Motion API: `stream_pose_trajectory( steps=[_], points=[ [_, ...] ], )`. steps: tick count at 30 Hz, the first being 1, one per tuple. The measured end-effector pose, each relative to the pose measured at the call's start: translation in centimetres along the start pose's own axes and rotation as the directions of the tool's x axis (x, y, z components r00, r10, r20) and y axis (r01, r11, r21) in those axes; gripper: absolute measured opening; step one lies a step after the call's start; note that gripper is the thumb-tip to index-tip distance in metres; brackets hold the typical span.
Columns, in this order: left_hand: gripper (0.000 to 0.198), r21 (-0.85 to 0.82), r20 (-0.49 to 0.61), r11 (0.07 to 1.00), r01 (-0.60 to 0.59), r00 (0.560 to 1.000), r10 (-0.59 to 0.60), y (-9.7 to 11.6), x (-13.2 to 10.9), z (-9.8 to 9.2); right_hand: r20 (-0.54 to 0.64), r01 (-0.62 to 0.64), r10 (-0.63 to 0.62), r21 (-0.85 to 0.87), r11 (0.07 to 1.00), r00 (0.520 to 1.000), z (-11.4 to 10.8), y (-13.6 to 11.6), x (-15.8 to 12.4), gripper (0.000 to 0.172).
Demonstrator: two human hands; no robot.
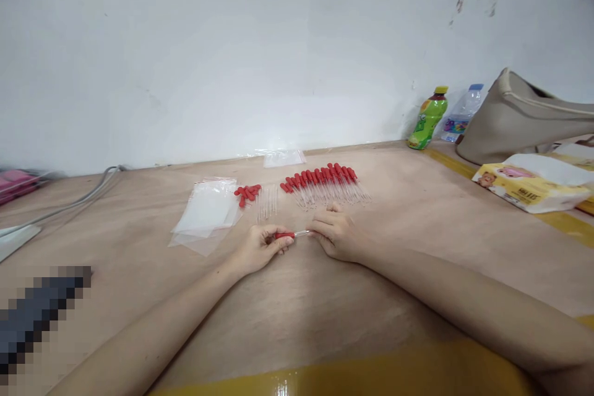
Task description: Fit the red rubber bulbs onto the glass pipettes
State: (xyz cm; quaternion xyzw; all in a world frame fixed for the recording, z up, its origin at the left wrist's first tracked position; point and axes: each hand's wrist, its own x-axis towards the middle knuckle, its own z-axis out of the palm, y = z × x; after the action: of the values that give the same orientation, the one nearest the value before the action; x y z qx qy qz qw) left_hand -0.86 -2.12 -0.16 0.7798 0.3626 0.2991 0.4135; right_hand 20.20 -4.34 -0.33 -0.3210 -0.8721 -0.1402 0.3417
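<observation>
Between my hands, just above the table, lies a dropper (301,233) with a red rubber bulb and a clear tube. My left hand (264,247) pinches the red bulb (284,235). The clear tube's other end is in the closed fingers of my right hand (336,234). Behind my right hand, finished-looking droppers (325,182) with red bulbs lie side by side in a row. To their left are several bare clear tubes (268,201), and beside those a small heap of loose red bulbs (247,193).
Clear plastic bags (208,207) lie stacked left of the bulbs; another bag (284,158) is by the wall. At right stand a green bottle (427,119), a clear bottle (461,114), a beige bag (503,114) and a tissue pack (524,182). A grey cable (88,197) runs at left.
</observation>
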Motion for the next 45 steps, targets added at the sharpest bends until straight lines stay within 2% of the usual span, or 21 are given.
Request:
stream_pose_trajectory(
  steps=[10, 13, 19, 25, 33, 45],
  points=[
    [0.026, 0.027, 0.028, 0.999, -0.018, 0.999, 0.017, 0.3, -0.1, 0.0, 0.046, -0.047, 0.048, -0.018, 0.999, 0.998, 0.1, -0.5, 0.0, 0.029],
    [0.027, -0.007, -0.023, 1.000, -0.025, 0.999, 0.025, 0.2, 0.1, 0.1, 0.067, -0.081, 0.081, -0.009, 0.997, 0.994, 0.2, -0.5, 0.1, 0.031],
    [0.031, -0.038, -0.116, 0.999, 0.013, 0.993, -0.018, -0.1, 0.5, 0.0, 0.007, -0.027, 0.027, 0.061, 0.998, 1.000, 0.3, 0.3, 0.0, 0.018],
    [0.027, -0.098, -0.072, 0.995, 0.032, 0.997, -0.040, 0.2, 0.5, 0.0, -0.042, -0.026, 0.025, -0.011, 1.000, 0.999, 0.3, 0.7, -0.2, 0.017],
    [0.027, -0.145, -0.071, 0.989, 0.017, 0.997, -0.027, 0.0, 0.4, 0.3, -0.099, 0.028, -0.026, 0.018, 0.999, 0.995, 0.5, 0.3, -0.2, 0.019],
    [0.028, -0.069, -0.050, 0.998, 0.011, 0.999, -0.014, -0.1, 0.2, 0.2, -0.039, -0.056, 0.059, 0.072, 0.996, 0.997, 0.7, -0.3, -0.2, 0.030]
  ],
)
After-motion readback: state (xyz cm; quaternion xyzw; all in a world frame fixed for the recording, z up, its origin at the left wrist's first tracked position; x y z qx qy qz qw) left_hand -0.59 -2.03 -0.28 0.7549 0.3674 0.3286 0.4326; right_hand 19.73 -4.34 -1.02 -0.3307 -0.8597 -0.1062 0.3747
